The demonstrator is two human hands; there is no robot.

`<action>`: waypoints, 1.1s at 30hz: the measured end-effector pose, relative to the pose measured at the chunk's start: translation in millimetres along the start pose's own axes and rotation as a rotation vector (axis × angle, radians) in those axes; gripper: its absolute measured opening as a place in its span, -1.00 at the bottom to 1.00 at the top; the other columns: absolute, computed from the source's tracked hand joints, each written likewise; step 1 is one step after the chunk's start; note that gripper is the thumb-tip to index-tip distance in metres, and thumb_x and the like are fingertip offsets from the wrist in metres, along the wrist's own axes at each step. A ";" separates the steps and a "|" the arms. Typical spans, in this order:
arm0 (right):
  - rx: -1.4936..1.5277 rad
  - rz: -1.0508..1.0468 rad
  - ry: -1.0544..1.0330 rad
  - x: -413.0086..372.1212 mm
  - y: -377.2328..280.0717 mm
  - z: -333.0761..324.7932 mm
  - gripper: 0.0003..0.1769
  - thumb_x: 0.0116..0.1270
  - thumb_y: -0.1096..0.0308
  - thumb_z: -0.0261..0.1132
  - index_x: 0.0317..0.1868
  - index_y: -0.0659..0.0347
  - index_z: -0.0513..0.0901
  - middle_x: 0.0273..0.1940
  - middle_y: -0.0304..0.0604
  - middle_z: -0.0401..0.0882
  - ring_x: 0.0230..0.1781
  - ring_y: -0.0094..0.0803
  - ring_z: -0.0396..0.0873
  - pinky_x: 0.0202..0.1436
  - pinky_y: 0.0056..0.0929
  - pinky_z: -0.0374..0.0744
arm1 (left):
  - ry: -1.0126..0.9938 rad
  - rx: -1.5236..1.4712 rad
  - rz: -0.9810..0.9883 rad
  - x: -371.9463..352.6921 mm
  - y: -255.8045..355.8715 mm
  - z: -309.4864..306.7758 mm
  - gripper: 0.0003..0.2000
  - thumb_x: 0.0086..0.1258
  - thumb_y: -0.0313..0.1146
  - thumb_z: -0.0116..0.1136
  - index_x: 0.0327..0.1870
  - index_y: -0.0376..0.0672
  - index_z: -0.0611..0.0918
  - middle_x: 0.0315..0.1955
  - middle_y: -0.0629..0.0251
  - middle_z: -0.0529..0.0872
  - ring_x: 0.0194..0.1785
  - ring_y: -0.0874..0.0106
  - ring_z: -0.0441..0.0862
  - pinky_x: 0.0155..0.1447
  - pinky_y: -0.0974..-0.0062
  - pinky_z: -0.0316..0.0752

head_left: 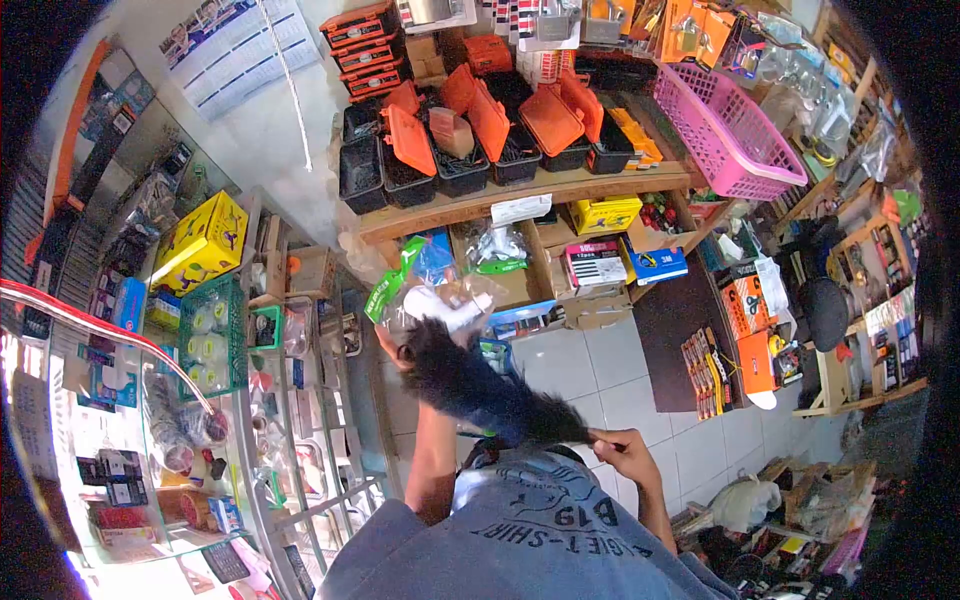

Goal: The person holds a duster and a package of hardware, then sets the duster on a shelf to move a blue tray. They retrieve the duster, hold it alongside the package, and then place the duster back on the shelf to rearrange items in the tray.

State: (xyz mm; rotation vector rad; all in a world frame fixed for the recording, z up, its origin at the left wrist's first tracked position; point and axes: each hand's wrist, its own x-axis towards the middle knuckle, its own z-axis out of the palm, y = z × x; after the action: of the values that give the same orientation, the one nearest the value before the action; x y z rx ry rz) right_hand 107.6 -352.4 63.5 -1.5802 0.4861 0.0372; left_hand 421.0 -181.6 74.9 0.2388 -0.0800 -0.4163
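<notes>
Matt fluff against shiny plastic
The duster (470, 385) is dark, soft, matt fluff; the packet (440, 300) at its top is clear, crinkled, shiny plastic. The shirt (530, 540) is grey printed cloth, the shelf (520, 190) bare wood, its boxes (470, 130) orange-and-black plastic, and the floor tiles (600, 380) smooth and faintly glossy.

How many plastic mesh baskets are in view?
2: a pink basket at upper right, on the wooden shelf; a green basket at left, beside the yellow box. More may be hidden in clutter.

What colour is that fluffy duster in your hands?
The fluffy duster is black with dark blue; head view.
</notes>
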 end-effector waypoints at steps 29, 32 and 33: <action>0.080 -0.035 0.071 1.8 12.7 -8.5 -0.63 0.37 0.16 0.26 -0.20 0.39 0.66 -0.60 -0.36 0.39 -0.59 -0.69 0.26 -0.58 -0.62 0.22 | -0.098 -0.068 -0.065 -8.7 -5.2 18.8 -0.24 0.28 0.38 -0.17 0.30 -0.07 0.38 0.18 0.13 0.49 0.15 0.21 0.48 0.32 0.07 0.29; 0.143 -0.063 0.112 3.6 7.2 -9.1 -0.63 0.37 0.16 0.26 -0.16 0.38 0.67 -0.59 -0.35 0.40 -0.60 -0.69 0.26 -0.59 -0.63 0.21 | 0.099 -0.014 -0.048 -9.0 -3.0 5.2 -0.17 0.24 0.40 -0.16 0.34 -0.14 0.33 0.31 0.16 0.38 0.35 0.05 0.28 0.44 0.06 0.12; 0.235 -0.055 0.115 4.2 5.9 -9.8 -0.63 0.37 0.16 0.27 -0.10 0.38 0.67 -0.58 -0.35 0.42 -0.60 -0.68 0.27 -0.59 -0.64 0.22 | -0.046 -0.094 -0.120 -12.9 -3.5 16.5 -0.16 0.24 0.41 -0.16 0.34 -0.13 0.33 0.31 0.19 0.38 0.36 0.07 0.28 0.44 0.06 0.12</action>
State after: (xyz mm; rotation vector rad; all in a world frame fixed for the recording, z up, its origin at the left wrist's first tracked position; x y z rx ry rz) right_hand 106.8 -362.9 57.4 -1.3692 0.5167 -0.1482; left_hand 405.8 -183.0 89.6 0.1418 -0.0912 -0.5435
